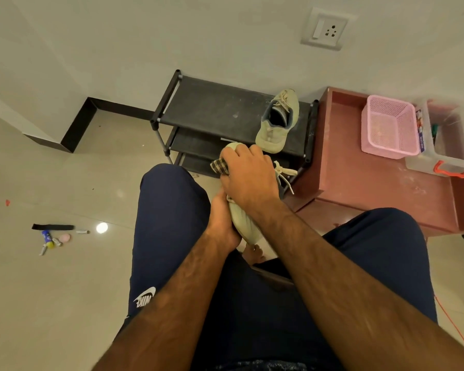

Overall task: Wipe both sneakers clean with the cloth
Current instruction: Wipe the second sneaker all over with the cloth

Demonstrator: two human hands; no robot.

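A pale green sneaker (245,223) is held in the air in front of my knees, and my left hand (221,220) grips it from below at its near end. My right hand (248,178) lies on top of the shoe and holds a dark checked cloth (219,166) against its upper near the far end. White laces (284,174) hang out to the right of that hand. The second pale green sneaker (277,121) stands on the top shelf of the black shoe rack (212,103), at its right end, untouched.
A reddish wooden cabinet (373,183) stands right of the rack, bearing a pink plastic basket (389,127) and a clear box (450,145). Small items (54,236) lie scattered on the tiled floor at the left. My knees in dark blue trousers flank the shoe.
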